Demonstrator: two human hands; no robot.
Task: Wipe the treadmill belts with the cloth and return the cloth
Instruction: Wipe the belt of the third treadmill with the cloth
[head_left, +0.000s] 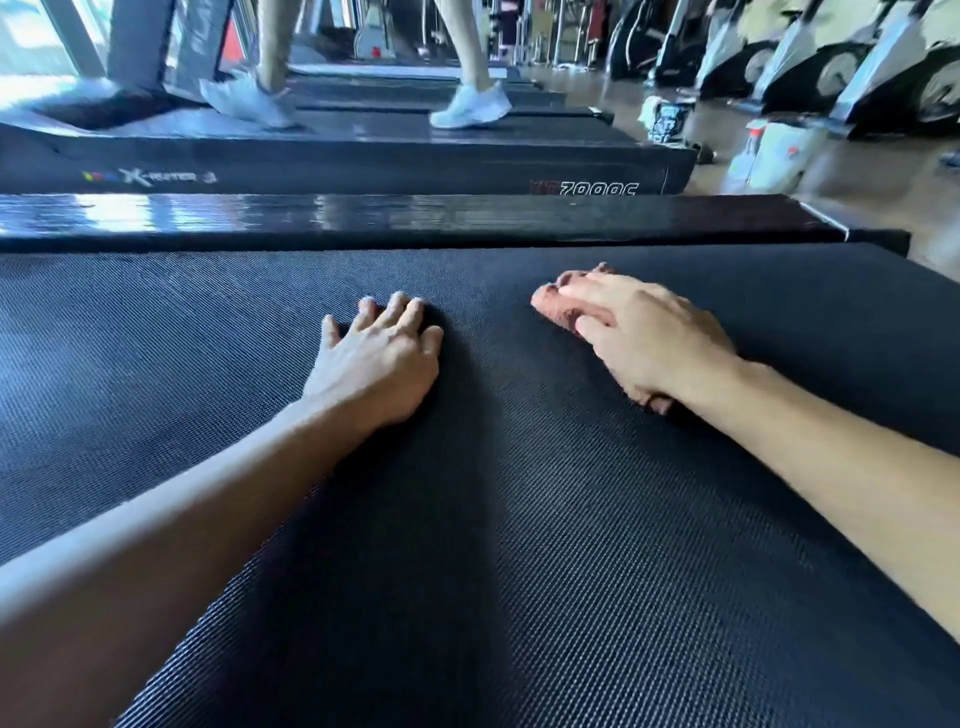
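1. The person is leaning over the black, ribbed rubber treadmill belt (467, 545), both bare arms reaching forward across it.
2. The right hand (644, 338) is pressing a small reddish-brown terry cloth (558, 309) onto the belt. The fingers are lying nearly straight over it rather than curling round it. Cloth is peeking out past the fingertips and under the heel of the hand, so the palm is probably spreading pressure for wiping.
3. The left hand (379, 358) is lying spread, holding nothing, palm down on the belt near the cloth, likely bracing the body's weight.
4. Beyond the glossy black side rail (415, 218), someone in white trainers (470, 106) is walking on the neighbouring treadmill.
5. Wiping is seemingly under way; the cloth is not yet being returned.
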